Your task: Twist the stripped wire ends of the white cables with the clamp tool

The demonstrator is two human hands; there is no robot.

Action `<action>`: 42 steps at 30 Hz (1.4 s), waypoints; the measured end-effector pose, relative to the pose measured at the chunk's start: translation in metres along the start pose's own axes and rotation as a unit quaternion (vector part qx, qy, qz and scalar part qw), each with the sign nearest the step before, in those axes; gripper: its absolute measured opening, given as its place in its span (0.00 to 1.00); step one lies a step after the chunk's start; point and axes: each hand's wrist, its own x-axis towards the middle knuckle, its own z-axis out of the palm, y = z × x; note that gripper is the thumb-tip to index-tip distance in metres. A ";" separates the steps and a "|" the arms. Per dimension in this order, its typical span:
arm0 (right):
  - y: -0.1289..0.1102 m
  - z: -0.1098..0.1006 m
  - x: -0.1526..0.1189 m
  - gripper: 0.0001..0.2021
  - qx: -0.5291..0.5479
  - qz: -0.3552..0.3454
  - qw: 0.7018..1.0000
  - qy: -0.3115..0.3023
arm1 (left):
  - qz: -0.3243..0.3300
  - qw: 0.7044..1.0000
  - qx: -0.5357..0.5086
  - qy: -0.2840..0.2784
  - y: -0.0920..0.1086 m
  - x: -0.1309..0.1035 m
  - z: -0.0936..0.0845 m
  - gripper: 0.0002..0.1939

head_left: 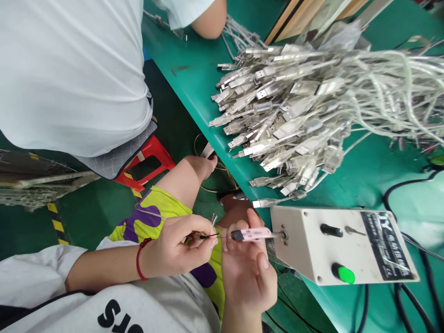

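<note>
My left hand [183, 243], with a red cord round its wrist, is closed in a pinch on a thin grey cable [149, 212]. Short red, white and green wire ends [214, 218] stick up above its fingers. A dark thin wire [212, 236] runs from the pinch towards the black tip of a pink clip [255, 234]. That clip sits on the metal shaft of a cream machine box [312, 259]. Under and behind the clip, my right hand [248, 273] is palm up, fingers loosely curled and thumb apart. Whether its fingertips touch the wire is unclear.
A large pile of clear USB cables [291, 111] lies on the green table [194, 83]. The machine box carries a black switch and a green-lit knob [346, 274]. Black power cords [430, 277] run behind it. A co-worker [76, 74] sits on a red stool [152, 159] at upper left.
</note>
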 end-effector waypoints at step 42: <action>0.021 -0.026 -0.010 0.17 -0.021 0.046 0.998 -0.046 | -0.006 1.000 0.004 0.003 0.002 0.003 0.004 0.03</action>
